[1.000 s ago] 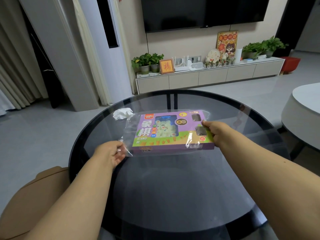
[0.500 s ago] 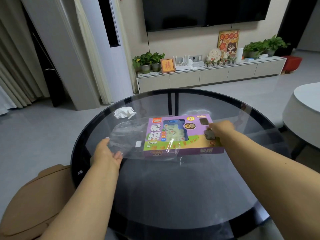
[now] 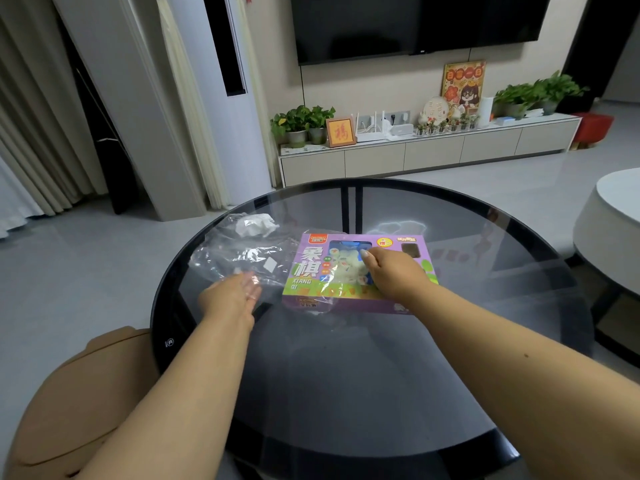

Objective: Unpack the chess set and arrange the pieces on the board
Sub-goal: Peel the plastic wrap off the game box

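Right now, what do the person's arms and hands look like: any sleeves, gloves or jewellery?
Both forearms are bare to the frame edge: no sleeves, gloves or watch visible. The left hand and right hand show no rings I can make out. A small dark spot marks the right forearm.

You've slid the chess box point(image 3: 356, 271) rightward, almost out of the clear bag point(image 3: 242, 254); your right hand point(image 3: 391, 271) now rests on its top.
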